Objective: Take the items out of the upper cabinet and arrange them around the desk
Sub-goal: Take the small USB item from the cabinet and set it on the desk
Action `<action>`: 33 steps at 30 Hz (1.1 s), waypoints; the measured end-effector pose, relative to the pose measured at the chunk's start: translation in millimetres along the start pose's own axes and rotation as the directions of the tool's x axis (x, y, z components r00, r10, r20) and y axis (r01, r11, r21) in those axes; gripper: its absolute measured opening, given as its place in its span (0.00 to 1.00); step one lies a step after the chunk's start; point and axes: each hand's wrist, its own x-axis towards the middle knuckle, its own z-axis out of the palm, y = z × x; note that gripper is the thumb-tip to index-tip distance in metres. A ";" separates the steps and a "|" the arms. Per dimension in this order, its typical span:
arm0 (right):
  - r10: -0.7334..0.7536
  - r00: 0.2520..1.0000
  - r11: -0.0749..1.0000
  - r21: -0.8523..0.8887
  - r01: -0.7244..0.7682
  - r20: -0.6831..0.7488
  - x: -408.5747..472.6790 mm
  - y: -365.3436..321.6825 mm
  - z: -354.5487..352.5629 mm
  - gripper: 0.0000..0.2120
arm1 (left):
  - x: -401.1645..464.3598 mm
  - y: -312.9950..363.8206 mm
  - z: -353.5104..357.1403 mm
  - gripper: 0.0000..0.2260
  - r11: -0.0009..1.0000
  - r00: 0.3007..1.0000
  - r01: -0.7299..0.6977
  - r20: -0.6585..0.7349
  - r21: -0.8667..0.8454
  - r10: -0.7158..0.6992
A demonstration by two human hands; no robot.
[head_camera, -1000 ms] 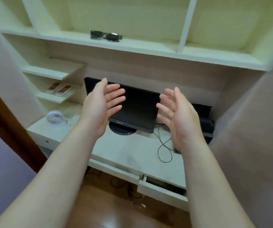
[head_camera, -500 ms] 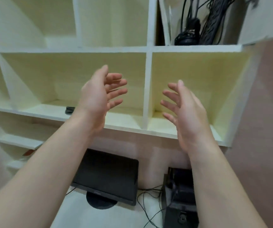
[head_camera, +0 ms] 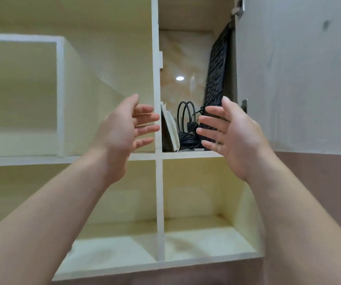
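Observation:
The upper cabinet compartment [head_camera: 188, 154] stands open at the top right. Inside it a black keyboard [head_camera: 215, 75] leans upright against the right wall. Black headphones with a coiled cable [head_camera: 187, 124] rest on the compartment floor, and a thin white book [head_camera: 170, 128] leans at the left. My left hand [head_camera: 122, 134] is raised in front of the divider, fingers apart, holding nothing. Just before the keyboard's lower end my right hand [head_camera: 233, 136] is spread too, palm facing left, and hides that end.
The cabinet's grey door [head_camera: 297, 79] hangs open at the right. A white vertical divider [head_camera: 157, 99] separates the compartments. Bare pale-yellow shelves [head_camera: 112, 249] lie below and to the left. A brown wall [head_camera: 319, 182] closes in the right side.
The view has tilted up from the desk and monitor to the upper cabinet. Both hands have risen with it, still spread and holding nothing.

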 end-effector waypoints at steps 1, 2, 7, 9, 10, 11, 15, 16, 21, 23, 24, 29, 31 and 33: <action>0.001 1.000 1.000 -0.023 -0.001 0.001 5.6 -2.8 4.4 0.19 | 4.7 0.9 -4.3 0.22 1.000 1.000 0.003 0.018 0.000 -0.003; 0.011 1.000 0.999 -0.046 -0.011 0.008 10.8 -5.1 7.4 0.20 | 8.1 0.8 -7.1 0.22 1.000 1.000 0.009 0.028 0.002 -0.009; 0.056 0.998 0.978 -0.201 -0.058 -0.013 36.1 -4.6 19.1 0.22 | 19.6 -4.4 -21.3 0.22 0.999 0.994 0.049 0.101 -0.018 -0.046; 0.068 0.997 0.967 -0.245 -0.073 -0.029 48.9 -4.2 19.1 0.23 | 22.5 -4.8 -23.9 0.22 0.998 0.992 0.060 0.113 -0.036 -0.055; 0.075 0.996 0.964 -0.253 -0.083 -0.038 56.1 -4.8 19.2 0.24 | 23.8 -4.9 -25.0 0.23 0.997 0.992 0.062 0.112 -0.041 -0.057; 0.081 0.996 0.964 -0.252 -0.091 -0.049 64.0 -5.5 18.8 0.24 | 24.7 -4.8 -26.0 0.23 0.997 0.992 0.063 0.110 -0.046 -0.057; 0.055 0.995 0.982 -0.177 -0.070 -0.088 99.9 -13.1 18.8 0.24 | 29.2 -1.0 -25.4 0.23 0.996 0.992 0.063 0.111 -0.063 -0.056; 0.043 0.995 0.984 -0.167 -0.058 -0.092 108.7 -15.0 18.8 0.24 | 30.4 0.2 -23.7 0.23 0.996 0.992 0.065 0.116 -0.063 -0.057; 0.068 0.994 0.987 -0.137 -0.080 -0.086 148.0 -22.0 20.2 0.28 | 37.2 5.5 -9.9 0.24 0.998 0.989 0.050 0.143 -0.045 -0.043; 0.113 0.992 0.982 -0.142 -0.120 -0.062 160.7 -19.7 22.1 0.30 | 39.1 7.1 -5.2 0.24 0.999 0.989 0.030 0.144 -0.045 -0.024; 0.133 0.990 0.979 -0.151 -0.139 -0.048 166.7 -17.6 22.9 0.31 | 40.1 7.6 -2.9 0.24 0.999 0.990 0.022 0.143 -0.045 -0.015; 0.215 0.976 0.957 -0.205 -0.207 0.018 188.6 -3.3 25.4 0.33 | 45.0 7.8 5.7 0.24 1.000 0.991 0.001 0.134 -0.004 0.000; 0.225 0.973 0.949 -0.234 -0.210 0.042 193.6 1.5 28.0 0.34 | 47.2 8.7 7.4 0.24 1.000 0.992 -0.004 0.123 0.018 0.001; 0.230 0.971 0.947 -0.245 -0.207 0.069 199.0 4.7 30.0 0.34 | 50.2 9.7 8.5 0.24 1.000 0.994 -0.007 0.112 0.028 0.004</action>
